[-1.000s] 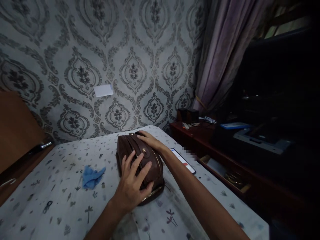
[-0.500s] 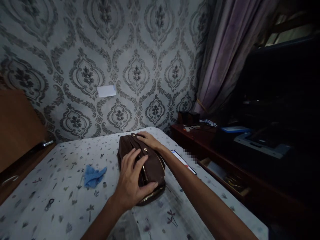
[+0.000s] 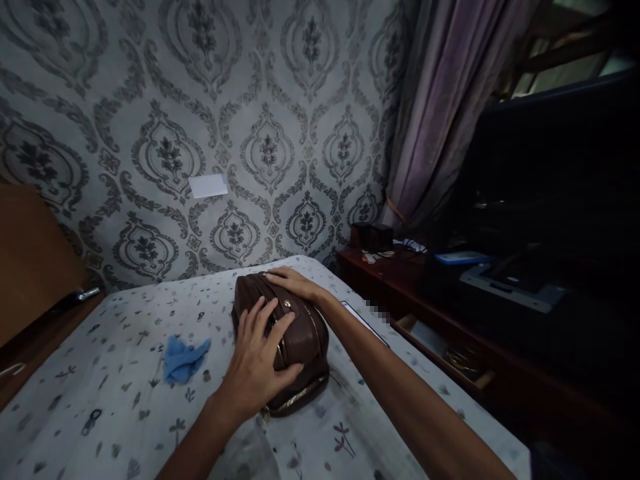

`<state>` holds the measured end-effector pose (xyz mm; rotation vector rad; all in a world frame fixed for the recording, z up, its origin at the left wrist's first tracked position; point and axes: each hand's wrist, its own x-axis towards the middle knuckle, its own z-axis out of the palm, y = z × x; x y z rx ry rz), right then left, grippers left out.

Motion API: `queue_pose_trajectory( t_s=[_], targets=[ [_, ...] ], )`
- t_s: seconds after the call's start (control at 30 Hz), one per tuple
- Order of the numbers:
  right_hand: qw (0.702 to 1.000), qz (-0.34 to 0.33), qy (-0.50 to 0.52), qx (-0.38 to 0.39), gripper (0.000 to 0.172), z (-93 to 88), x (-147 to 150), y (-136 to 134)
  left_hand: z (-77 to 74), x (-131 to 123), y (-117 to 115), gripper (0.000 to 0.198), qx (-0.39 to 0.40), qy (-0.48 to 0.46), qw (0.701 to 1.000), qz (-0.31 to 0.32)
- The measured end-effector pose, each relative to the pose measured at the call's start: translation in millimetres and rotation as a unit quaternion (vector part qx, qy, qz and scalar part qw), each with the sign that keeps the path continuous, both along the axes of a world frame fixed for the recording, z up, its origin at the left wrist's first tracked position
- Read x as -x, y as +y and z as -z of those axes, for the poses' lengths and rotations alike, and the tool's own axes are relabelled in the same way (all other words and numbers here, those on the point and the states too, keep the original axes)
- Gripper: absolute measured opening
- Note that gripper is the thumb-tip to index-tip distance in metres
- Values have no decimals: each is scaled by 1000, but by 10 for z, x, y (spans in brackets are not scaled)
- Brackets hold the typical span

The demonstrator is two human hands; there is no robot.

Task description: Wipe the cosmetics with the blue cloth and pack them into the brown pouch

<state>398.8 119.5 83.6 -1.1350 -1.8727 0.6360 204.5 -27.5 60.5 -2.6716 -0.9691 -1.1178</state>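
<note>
A dark brown leather bag (image 3: pixel 305 340) with gold-coloured zips and studs lies on a white patterned sheet (image 3: pixel 135 427). My left hand (image 3: pixel 257 360) rests on its near left side, fingers spread over a zip and the thumb stretched across the front. At the bag's far end, my right hand (image 3: pixel 295 283) lies flat on the top with its fingers stretched out. Neither hand is closed round anything. Left of the bag is a crumpled blue cloth (image 3: pixel 184 360). Partly hidden behind my right forearm, a phone (image 3: pixel 364 323) lies on the sheet.
A dark red desk (image 3: pixel 357 263) with an open drawer (image 3: pixel 445 350) stands along the right side, holding cables and dark boxes. A brown wooden panel (image 3: pixel 37 260) rises at the left. Patterned wallpaper covers the wall behind, with a purple curtain (image 3: pixel 425 133) beside it.
The bag's front has been pressed or tilted a little, so more of its lower zip shows. Both hands stay on the bag, and the view has shifted slightly.
</note>
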Motion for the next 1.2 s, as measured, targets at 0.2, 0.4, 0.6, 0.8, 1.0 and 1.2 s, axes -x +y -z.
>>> queue_pose_trajectory(
  t_s=[0.2, 0.4, 0.6, 0.8, 1.0, 1.2],
  targets=[
    [1000, -10, 7, -5, 57, -52, 34, -57, -30, 21, 15, 76, 30, 5, 1000, 6],
    [1000, -5, 7, -5, 62, -14, 69, -103, -185, 161, 59, 80, 106, -9, 993, 56],
    [1000, -1, -6, -7, 59, -11, 82, -143, -73, 204, 615, 57, 117, -166, 979, -34],
    [999, 1, -35, -1, 57, -31, 97, -160, 122, 161, 939, 56, 195, -203, 959, -37],
    [997, 13, -71, 25, 64, -72, 125, -188, -45, 307, 1267, 52, 263, -275, 920, -96],
    [995, 22, -91, 36, 65, -149, 182, -272, 26, 390, 1833, 62, 481, -281, 816, -159]
  ],
)
